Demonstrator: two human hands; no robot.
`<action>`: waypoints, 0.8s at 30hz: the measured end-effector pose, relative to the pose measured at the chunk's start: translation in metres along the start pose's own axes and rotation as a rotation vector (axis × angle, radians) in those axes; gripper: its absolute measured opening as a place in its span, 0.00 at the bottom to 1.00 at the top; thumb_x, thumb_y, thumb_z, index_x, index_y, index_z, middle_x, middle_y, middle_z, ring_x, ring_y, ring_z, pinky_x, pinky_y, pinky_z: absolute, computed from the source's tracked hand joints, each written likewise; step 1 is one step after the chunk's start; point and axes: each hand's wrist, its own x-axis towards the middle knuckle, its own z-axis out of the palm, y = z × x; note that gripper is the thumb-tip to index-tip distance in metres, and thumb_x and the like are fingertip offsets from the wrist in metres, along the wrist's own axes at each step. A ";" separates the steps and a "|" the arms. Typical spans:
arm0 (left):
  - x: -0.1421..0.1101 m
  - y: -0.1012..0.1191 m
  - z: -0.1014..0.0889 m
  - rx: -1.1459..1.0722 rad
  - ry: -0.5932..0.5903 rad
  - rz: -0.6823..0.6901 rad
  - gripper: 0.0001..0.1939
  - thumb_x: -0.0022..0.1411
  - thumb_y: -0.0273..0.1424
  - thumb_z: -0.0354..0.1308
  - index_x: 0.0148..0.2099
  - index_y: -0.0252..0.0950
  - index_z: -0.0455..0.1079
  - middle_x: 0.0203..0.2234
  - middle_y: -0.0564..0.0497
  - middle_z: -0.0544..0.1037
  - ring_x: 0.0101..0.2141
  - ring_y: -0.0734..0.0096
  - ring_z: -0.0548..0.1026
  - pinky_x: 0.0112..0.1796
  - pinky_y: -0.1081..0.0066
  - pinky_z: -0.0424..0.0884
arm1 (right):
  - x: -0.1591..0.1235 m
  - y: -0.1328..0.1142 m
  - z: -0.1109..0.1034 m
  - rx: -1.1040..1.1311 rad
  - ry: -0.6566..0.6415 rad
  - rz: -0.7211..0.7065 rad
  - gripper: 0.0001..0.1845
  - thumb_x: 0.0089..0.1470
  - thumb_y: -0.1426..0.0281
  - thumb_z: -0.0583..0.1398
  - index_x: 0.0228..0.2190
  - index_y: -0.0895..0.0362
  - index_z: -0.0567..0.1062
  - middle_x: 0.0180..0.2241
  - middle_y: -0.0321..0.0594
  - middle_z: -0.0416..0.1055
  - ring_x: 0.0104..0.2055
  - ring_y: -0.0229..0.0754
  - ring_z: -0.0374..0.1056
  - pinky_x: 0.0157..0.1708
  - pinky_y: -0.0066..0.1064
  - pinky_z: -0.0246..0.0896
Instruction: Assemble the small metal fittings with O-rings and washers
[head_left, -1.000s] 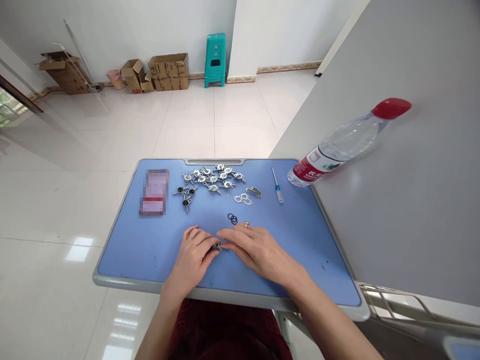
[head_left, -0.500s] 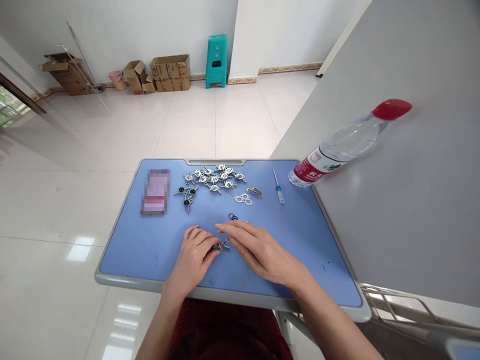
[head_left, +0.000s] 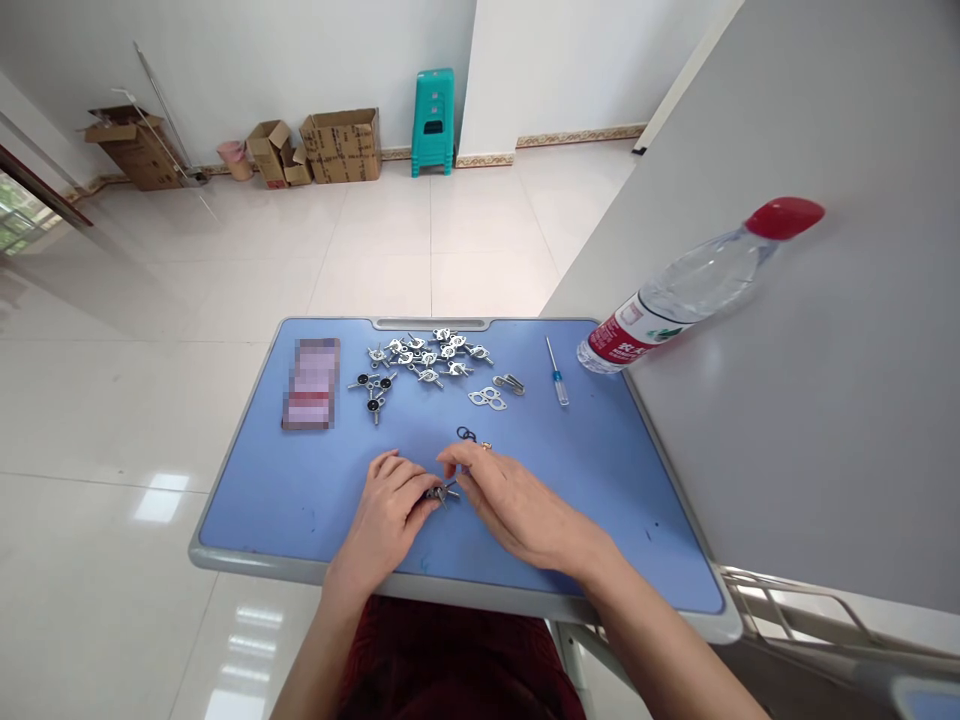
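My left hand rests on the blue tabletop, thumb and fingers closed on a small metal fitting with a stud sticking out on its right side. Most of that fitting is hidden by the fingers. Just to its right is my right hand, its fingers curled and pinched at the fitting's near end. Whatever lies between those fingertips is too small and covered to name. Black rubber rings lie just beyond the right hand, partly hidden by it.
Several assembled metal fittings lie at the back, with three black-centred ones nearer. Flat oval metal plates, bent metal clips, a screwdriver, a phone and a water bottle are on the table.
My right hand drew back slightly from the fitting, baring its stud, then its fingers curled back in towards it. My left hand stays put with the fitting.
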 end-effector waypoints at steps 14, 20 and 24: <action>0.000 0.000 0.000 0.001 0.003 0.005 0.08 0.68 0.28 0.53 0.47 0.40 0.70 0.38 0.52 0.76 0.42 0.67 0.72 0.56 0.55 0.60 | 0.000 0.006 0.000 -0.028 0.141 -0.102 0.15 0.66 0.74 0.48 0.52 0.56 0.66 0.38 0.44 0.74 0.35 0.41 0.70 0.33 0.31 0.67; 0.000 0.000 0.000 0.003 0.006 0.003 0.07 0.68 0.27 0.53 0.46 0.40 0.70 0.37 0.52 0.75 0.41 0.66 0.71 0.56 0.54 0.59 | 0.001 0.010 0.003 -0.110 0.224 -0.113 0.14 0.66 0.70 0.50 0.50 0.57 0.68 0.37 0.45 0.74 0.33 0.42 0.70 0.30 0.31 0.68; 0.000 -0.001 0.001 -0.004 0.011 0.011 0.07 0.67 0.27 0.54 0.47 0.40 0.69 0.38 0.51 0.76 0.42 0.66 0.71 0.57 0.54 0.58 | 0.001 0.006 0.002 -0.038 0.159 -0.129 0.17 0.67 0.73 0.47 0.55 0.55 0.65 0.40 0.45 0.75 0.38 0.42 0.71 0.35 0.32 0.69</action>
